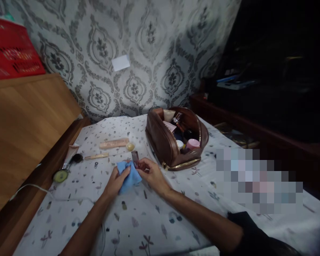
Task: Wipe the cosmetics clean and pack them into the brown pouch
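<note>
My left hand (pixel 116 179) is closed on a light blue cloth (pixel 130 179), which hangs down between my hands. In the fingers of my right hand (pixel 152 173) is a small clear, dark-tinted cosmetic container (pixel 135 159), held upright against the cloth. Its exact kind is too small to tell. Just beyond and to the right stands a brown makeup bag (pixel 161 142), unzipped, with a pink-lidded jar (pixel 193 144), tubes and other cosmetics inside. Beyond my left hand lie a peach-coloured tube (pixel 114 143), a slim gold tube (pixel 96 156) and a small round yellowish item (pixel 130 146).
On the left of the patterned white sheet (pixel 138 220) are a makeup brush (pixel 76 158), a tube (pixel 72 152) and a round green-topped item (pixel 60 175). A white cable (pixel 69 199) runs across the sheet. Wooden furniture (pixel 29 113) borders the left; a blurred-out patch covers something at right.
</note>
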Tool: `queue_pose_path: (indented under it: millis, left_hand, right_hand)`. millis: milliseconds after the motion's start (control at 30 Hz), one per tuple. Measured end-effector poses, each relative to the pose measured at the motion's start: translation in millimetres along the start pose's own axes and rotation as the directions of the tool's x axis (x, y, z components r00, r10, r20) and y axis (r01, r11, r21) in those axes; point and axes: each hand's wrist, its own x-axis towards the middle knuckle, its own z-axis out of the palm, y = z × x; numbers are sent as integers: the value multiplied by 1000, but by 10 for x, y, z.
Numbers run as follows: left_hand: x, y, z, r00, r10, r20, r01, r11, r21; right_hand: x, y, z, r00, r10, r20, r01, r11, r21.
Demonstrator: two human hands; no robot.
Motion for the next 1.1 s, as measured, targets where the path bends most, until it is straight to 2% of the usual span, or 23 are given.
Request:
queue_pose_path:
  millis: [67,200,367,467,600,700,767,800,867,933,1000,1100]
  left_hand:
    - [-20,18,24,999,38,29,-38,999,15]
    - [-30,175,49,986,118,115,-129,987,94]
    - [-24,519,100,974,125,189,-148,983,111]
    - [-23,744,231,943,204,262,-250,956,156]
    - [31,1051,510,879,336,339,-433,860,270]
    - [148,1278,738,817,441,372,-570,713,408]
    - [248,1419,891,765,459,452,-644,544,537]
    - [297,1483,967,752,429,500,-657,433,617]
    - [382,1592,1116,772,310,554,-621,189,760]
    - [440,1667,1243,813,185,553,-561,-8,828]
    - [472,1702,1326,833,108,542,-531,-115,839]
    - [492,1689,1352,840,68,539,-523,-164,836]
  right_hand:
    - [0,-30,-10,1000,-5,-5,5,1000,-7]
    - [-40,-164,-85,998,1,62,-5,997,72]
    - [-133,-611,-354,984,-13,180,-17,986,163]
    - [-178,-940,-563,980,-49,195,21,989,145]
    - [-216,-1279,-876,988,-105,114,94,991,97]
    - [-210,-1469,-1147,989,-146,-2,146,988,45]
    - [-178,-1576,-1333,984,-163,-68,163,987,-5]
    - [-152,-1622,-1421,982,-169,-89,167,985,-33]
    - [-78,-1693,-1579,972,-205,-113,195,976,-93]
    - [21,-1730,-1708,955,-271,-122,254,957,-138]
    - [146,-1738,-1807,939,-326,-110,306,938,-164]
    - [380,-1714,-1912,931,-353,-88,322,912,-254]
